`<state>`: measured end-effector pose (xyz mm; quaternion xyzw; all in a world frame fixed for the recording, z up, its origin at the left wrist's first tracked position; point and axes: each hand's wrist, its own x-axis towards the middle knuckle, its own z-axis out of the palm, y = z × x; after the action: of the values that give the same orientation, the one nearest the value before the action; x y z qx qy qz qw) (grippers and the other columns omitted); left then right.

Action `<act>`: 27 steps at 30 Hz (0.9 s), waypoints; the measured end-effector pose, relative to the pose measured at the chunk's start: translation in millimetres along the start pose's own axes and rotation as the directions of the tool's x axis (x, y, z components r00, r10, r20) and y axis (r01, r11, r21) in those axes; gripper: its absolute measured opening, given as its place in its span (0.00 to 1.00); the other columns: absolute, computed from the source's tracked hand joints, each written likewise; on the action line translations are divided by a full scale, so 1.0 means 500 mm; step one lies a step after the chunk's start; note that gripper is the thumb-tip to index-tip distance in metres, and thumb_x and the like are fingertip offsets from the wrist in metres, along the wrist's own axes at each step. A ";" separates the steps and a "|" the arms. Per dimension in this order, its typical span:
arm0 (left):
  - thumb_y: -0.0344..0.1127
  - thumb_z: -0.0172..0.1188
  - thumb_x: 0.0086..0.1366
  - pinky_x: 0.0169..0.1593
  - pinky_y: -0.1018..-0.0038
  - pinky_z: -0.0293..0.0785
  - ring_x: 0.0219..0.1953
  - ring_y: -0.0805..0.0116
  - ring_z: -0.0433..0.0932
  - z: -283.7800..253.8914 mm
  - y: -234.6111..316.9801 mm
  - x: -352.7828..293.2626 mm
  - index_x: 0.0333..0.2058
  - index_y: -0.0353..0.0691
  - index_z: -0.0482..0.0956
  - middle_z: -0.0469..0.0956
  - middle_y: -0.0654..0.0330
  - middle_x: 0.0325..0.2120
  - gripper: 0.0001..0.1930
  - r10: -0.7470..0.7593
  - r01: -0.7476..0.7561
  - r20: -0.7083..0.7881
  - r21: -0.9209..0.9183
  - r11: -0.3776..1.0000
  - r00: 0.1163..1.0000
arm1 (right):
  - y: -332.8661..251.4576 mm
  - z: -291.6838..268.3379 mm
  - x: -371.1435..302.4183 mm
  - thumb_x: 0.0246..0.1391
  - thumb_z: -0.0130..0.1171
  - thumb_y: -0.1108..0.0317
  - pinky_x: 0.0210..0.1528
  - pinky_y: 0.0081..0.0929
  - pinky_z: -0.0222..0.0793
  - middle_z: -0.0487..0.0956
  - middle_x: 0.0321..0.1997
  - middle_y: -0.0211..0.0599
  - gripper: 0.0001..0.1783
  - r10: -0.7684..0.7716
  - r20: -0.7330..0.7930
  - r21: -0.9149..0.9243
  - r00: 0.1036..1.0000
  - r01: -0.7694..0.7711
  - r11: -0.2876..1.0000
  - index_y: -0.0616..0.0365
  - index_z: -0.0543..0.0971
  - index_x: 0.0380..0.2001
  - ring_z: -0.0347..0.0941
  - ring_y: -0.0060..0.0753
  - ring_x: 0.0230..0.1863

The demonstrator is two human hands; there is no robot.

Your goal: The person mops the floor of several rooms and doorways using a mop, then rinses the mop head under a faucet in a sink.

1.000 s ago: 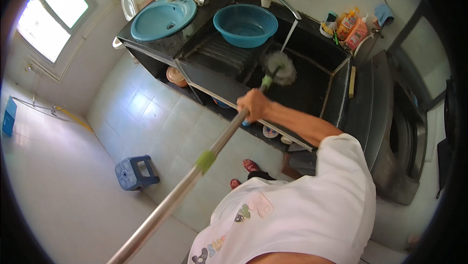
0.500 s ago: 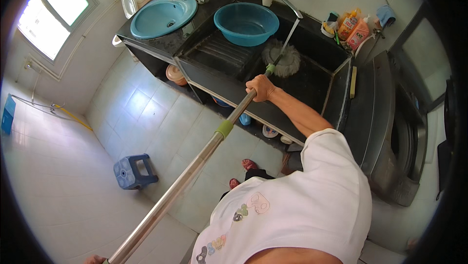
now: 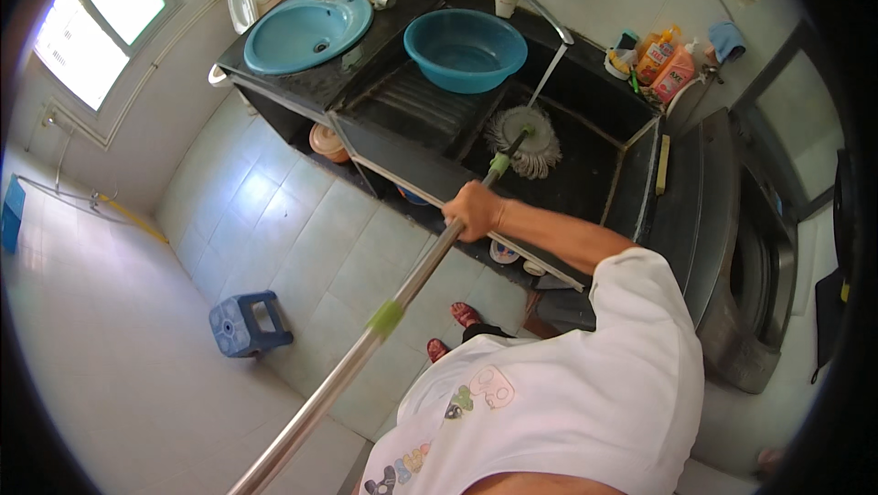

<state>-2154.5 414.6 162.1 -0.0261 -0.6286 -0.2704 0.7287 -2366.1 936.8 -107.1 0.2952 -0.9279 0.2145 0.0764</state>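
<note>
My right hand (image 3: 474,211) is wrapped round the metal handle of a mop (image 3: 338,381), just below a green collar. The handle slants from the lower left up to the round mop head (image 3: 540,143), whose grey-white strands lie in the black sink (image 3: 585,179). Water runs from a long metal faucet (image 3: 549,21) onto the mop head. Beyond the lower edge the handle's other end is out of sight, and my left hand does not show.
A blue plastic basin (image 3: 466,51) stands on the ridged drainboard, left of the faucet. Farther left is a blue washbasin (image 3: 274,42). Orange and pink bottles (image 3: 666,65) line the right back ledge. A washing machine (image 3: 722,248) stands at the right, a blue stool (image 3: 247,326) on the floor.
My right hand has drawn the mop back toward me, and the mop head sits nearer in the sink with its strands spread. My left hand, at the lower left before, has left the picture.
</note>
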 end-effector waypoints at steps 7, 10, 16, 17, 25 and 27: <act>0.33 0.47 0.49 0.14 0.80 0.51 0.09 0.78 0.54 -0.074 -0.031 -0.208 0.08 0.48 0.56 0.56 0.70 0.07 0.15 -0.688 0.742 0.481 -0.659 0.126 0.544 | 0.021 0.046 0.003 0.24 0.55 0.62 0.28 0.37 0.69 0.75 0.19 0.44 0.09 0.169 0.436 -0.204 0.884 -0.086 0.975 0.52 0.77 0.14 0.73 0.48 0.24; 0.34 0.46 0.51 0.17 0.80 0.51 0.11 0.77 0.53 -0.241 -0.126 -0.310 0.09 0.50 0.55 0.54 0.71 0.08 0.15 -0.905 0.749 0.256 -0.655 0.096 0.340 | -0.012 0.069 -0.016 0.23 0.53 0.64 0.28 0.36 0.69 0.75 0.19 0.48 0.10 0.159 0.458 -0.209 0.875 -0.068 0.976 0.57 0.76 0.14 0.74 0.48 0.25; 0.35 0.46 0.51 0.17 0.80 0.52 0.11 0.77 0.54 -0.197 -0.069 -0.521 0.10 0.50 0.55 0.54 0.70 0.08 0.14 -0.966 0.932 0.239 -0.362 0.007 0.100 | -0.041 0.081 -0.023 0.24 0.52 0.65 0.27 0.36 0.69 0.76 0.20 0.47 0.10 0.137 0.623 -0.234 0.770 0.017 0.972 0.58 0.77 0.14 0.74 0.45 0.26; 0.35 0.46 0.51 0.17 0.79 0.52 0.11 0.77 0.54 -0.180 -0.065 -0.533 0.10 0.50 0.56 0.55 0.70 0.08 0.14 -0.964 0.940 0.252 -0.342 -0.008 0.083 | -0.040 0.086 -0.026 0.24 0.52 0.65 0.27 0.36 0.69 0.76 0.20 0.47 0.10 0.141 0.622 -0.235 0.770 0.012 0.972 0.58 0.77 0.14 0.74 0.45 0.26; 0.36 0.46 0.51 0.18 0.78 0.53 0.12 0.76 0.55 -0.082 -0.045 -0.568 0.10 0.49 0.56 0.56 0.69 0.08 0.14 -0.936 0.951 0.348 -0.302 -0.067 0.044 | -0.029 0.108 -0.027 0.25 0.53 0.66 0.27 0.35 0.69 0.76 0.20 0.47 0.10 0.110 0.724 -0.204 0.682 0.060 0.977 0.60 0.78 0.14 0.74 0.46 0.25; 0.36 0.46 0.51 0.18 0.78 0.53 0.12 0.75 0.55 -0.069 -0.042 -0.574 0.10 0.49 0.56 0.56 0.69 0.09 0.14 -0.931 0.951 0.362 -0.300 -0.076 0.039 | -0.032 0.109 -0.030 0.25 0.53 0.66 0.27 0.35 0.69 0.76 0.20 0.47 0.10 0.119 0.711 -0.202 0.693 0.039 0.979 0.60 0.78 0.14 0.74 0.46 0.25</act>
<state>-2150.8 487.4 -118.5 0.2363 -0.3945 -0.8398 0.2886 -2345.6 908.7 -154.4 0.3259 -0.9066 -0.0114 -0.2678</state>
